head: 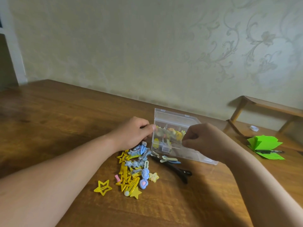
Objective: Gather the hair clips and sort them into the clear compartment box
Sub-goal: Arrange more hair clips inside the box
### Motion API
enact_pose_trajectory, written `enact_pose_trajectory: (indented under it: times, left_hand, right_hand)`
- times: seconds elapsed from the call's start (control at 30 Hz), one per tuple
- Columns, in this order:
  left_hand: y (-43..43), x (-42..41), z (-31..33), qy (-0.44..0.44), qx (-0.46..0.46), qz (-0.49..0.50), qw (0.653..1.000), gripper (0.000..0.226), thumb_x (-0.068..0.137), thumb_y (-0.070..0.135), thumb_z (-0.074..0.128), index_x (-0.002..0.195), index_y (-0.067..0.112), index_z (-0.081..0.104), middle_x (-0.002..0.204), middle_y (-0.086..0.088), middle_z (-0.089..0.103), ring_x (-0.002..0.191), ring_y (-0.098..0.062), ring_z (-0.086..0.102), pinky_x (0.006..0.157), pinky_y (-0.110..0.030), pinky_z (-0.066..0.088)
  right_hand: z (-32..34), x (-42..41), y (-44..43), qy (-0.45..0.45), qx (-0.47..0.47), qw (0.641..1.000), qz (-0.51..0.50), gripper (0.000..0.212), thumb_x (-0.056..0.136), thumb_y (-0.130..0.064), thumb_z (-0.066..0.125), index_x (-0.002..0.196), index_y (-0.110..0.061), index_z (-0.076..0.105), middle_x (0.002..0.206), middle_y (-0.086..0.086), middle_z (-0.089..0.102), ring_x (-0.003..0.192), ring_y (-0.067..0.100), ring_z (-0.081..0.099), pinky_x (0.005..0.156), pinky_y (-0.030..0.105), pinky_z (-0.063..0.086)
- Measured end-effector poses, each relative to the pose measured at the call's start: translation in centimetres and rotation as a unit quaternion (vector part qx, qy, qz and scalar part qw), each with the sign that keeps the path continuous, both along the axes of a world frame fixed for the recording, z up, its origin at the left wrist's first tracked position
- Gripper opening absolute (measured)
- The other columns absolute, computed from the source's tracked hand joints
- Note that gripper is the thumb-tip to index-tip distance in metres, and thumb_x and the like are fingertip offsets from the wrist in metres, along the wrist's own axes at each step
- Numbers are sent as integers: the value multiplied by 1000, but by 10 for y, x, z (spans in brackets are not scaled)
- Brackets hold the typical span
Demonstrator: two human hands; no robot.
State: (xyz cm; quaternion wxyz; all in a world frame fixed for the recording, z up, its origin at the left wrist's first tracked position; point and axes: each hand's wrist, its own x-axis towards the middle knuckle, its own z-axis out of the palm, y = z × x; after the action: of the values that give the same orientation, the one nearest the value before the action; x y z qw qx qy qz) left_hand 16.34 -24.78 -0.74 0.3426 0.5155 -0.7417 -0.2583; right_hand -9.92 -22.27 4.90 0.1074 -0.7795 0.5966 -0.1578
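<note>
the left hand (131, 131) sits just left of centre in the frame, its fingers (148, 127) curled together and pressed on the left wall of the clear plastic compartment box (173, 119), thumb tip at the box's upper left corner. the right hand (205, 139) is right of centre, fingers (188, 135) bunched closed at the box's right side; whether they pinch a clip or only touch the box wall cannot be told. the box stands between the two hands on the brown wooden desk (57, 115), lid up behind it, with small yellow and pastel hair clips visible through its walls. the loose pile of yellow, blue and silver hair clips (131, 167) lies on the desk below the left hand, just beside the box's lower left corner. a yellow star-shaped clip (103, 187) lies apart at the pile's lower left, and a long black clip (177, 171) lies below the box. a stack of green paper (265, 145) sits at the right edge.
</note>
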Motion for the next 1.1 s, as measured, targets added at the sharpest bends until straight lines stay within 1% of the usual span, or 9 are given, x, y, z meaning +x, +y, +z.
enact_pose_trajectory:
  times: [0.2,0.4,0.53,0.6,0.7,0.77,0.9,1.03,1.1]
  left_hand:
    - [2,-2,2,4,-2,-6,1000,49,109,47,54,83,8,70,86,-10,75,88,-30,71,82,-49,57]
    - [1,-1,0,17,3,-13,1000,47,108,47,55,75,16,66,83,-7,73,87,-30,72,85,-51,58]
    - [0,0,-1,15,-5,-25,1000,47,108,47,56,70,20,64,79,-9,70,87,-30,72,84,-51,57]
    - [-2,1,-3,14,-6,-33,999,49,108,47,56,65,22,59,70,-3,63,78,-25,68,76,-47,54]
    - [-4,0,-3,13,-7,-36,999,52,108,48,56,64,22,55,58,11,47,57,-8,47,66,-36,38]
    - [-4,0,-3,8,-1,-27,1000,51,108,54,54,70,21,63,57,14,54,56,-1,49,64,-32,37]
    - [-3,-1,-2,16,-2,-36,999,54,108,56,51,67,24,62,60,16,60,57,1,52,67,-31,39]
    - [-3,0,-1,12,1,-22,1000,49,108,54,53,73,23,70,78,6,76,71,1,68,75,-32,49]
    - [-5,1,-3,21,0,-21,1000,48,107,54,54,73,23,70,78,5,76,76,-4,71,82,-35,52]
  right_hand:
    - [-5,8,0,-11,-1,1000,-6,17,92,-39,78,78,-31,77,73,-13,76,71,11,71,71,34,62]
    - [-10,12,0,-33,7,999,7,21,96,-41,73,79,-31,78,71,-23,74,68,4,70,75,36,62]
    - [-9,13,2,-44,3,999,16,22,98,-42,71,78,-33,76,73,-18,75,68,2,70,74,35,61]
    - [-7,12,3,-49,-8,999,16,20,98,-43,71,82,-33,77,77,-12,77,71,8,71,76,37,61]
    - [2,14,8,-60,-44,997,36,10,97,-40,72,91,-33,77,85,-14,76,79,5,70,82,37,63]
    - [10,18,15,-66,-41,994,80,4,95,-37,76,92,-35,77,85,-15,75,79,2,69,78,29,62]
    - [18,34,33,3,19,987,161,11,90,-41,81,99,-42,75,84,-16,69,72,1,61,63,19,48]
    - [18,46,41,146,26,972,183,32,94,-38,73,122,-53,68,96,-20,70,82,-3,61,64,14,44]
    - [19,49,44,173,27,968,182,38,96,-37,71,131,-52,66,103,-19,71,84,-4,59,68,13,43]
